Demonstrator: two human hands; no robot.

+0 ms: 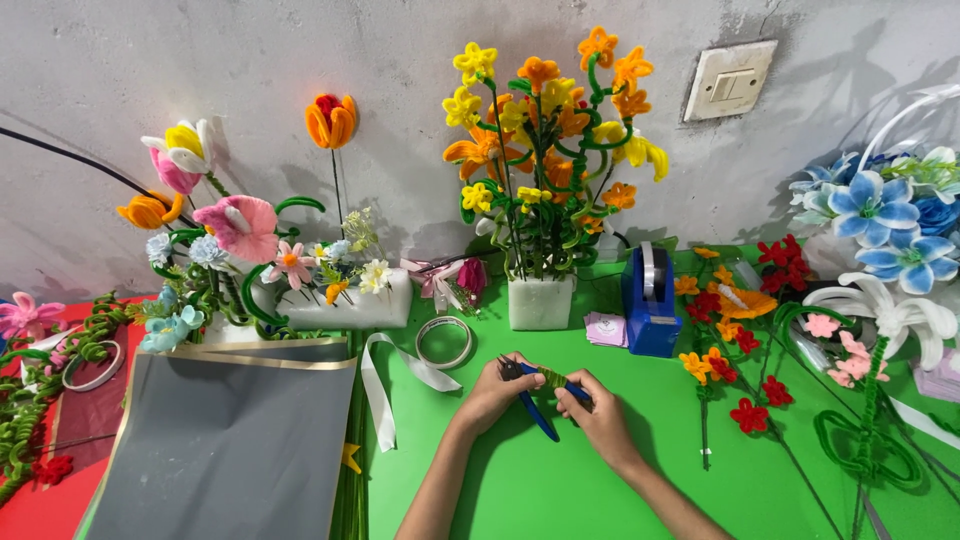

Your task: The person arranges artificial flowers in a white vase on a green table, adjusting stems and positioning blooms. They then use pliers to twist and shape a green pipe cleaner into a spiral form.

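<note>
My left hand and my right hand meet over the green table. Together they hold blue-handled pliers with a green pipe-cleaner coil wound at the pliers' tip between my fingers. The left hand's fingers close near the dark jaws. One blue handle pokes down between both hands; the right hand covers the other end. A roll of clear tape lies just behind the left hand.
A white block with yellow and orange pipe-cleaner flowers stands behind my hands, a blue tape dispenser to its right. Red and orange flower stems lie at right, blue and white flowers beyond. Grey sheet at left.
</note>
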